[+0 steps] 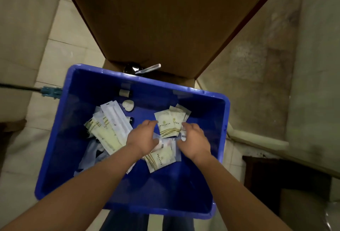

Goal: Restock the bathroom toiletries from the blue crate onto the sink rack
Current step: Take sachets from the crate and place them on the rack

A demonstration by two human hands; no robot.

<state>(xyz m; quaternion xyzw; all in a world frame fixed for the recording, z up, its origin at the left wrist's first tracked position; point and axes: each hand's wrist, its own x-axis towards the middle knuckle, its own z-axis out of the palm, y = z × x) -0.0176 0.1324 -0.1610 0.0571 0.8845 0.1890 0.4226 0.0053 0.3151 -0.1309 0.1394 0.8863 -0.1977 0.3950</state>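
Lying in the blue crate [88,91], sachets [168,126] seem pinched between both hands [142,137] [196,138].

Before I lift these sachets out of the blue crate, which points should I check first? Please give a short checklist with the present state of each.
1. Hands at the sachets: ok. The left hand and right hand flank the sachets.
2. Firm grip: cannot tell. Fingertips reach the sachets' edges, but no pinch shows.
3. Nothing on top of the sachets: ok.
4. Sink rack in view: not ok. It is not in the picture.
5. Stock left in the crate: ok. Long packets lie at its left.
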